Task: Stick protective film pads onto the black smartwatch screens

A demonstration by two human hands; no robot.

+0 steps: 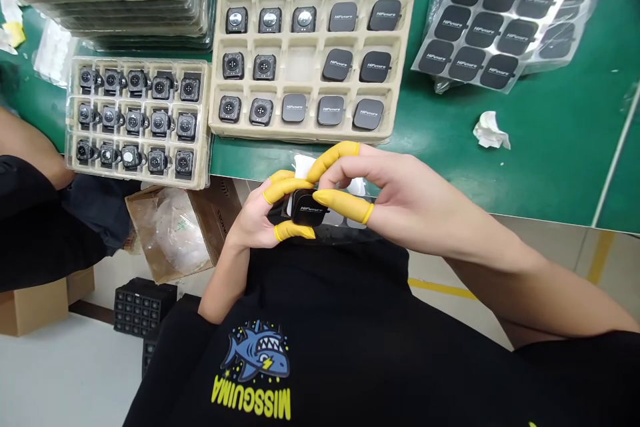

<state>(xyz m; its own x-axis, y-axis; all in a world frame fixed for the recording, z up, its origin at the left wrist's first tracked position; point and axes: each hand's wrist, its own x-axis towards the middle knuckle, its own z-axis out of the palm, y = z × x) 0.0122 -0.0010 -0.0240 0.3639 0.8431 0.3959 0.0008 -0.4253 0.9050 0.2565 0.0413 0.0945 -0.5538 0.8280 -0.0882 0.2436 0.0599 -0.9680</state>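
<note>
My left hand, with yellow finger cots, is closed around a small square piece with a black HiFuture face, most likely a watch head with a sticker on it. My right hand, in yellow cots too, pinches at that face's upper right corner; its thumb tip covers the corner. Behind and below both hands is a clear sheet with grey squares, partly hidden. Something white shows behind the fingers. Just beyond lies a beige tray of watch heads, some bearing HiFuture faces; one middle pocket is bare.
A smaller tray of watch heads sits at left, below stacked trays. HiFuture sticker sheets lie at upper right, with crumpled tissue nearby. Below the table edge stands an open carton. Another person's arm is at left.
</note>
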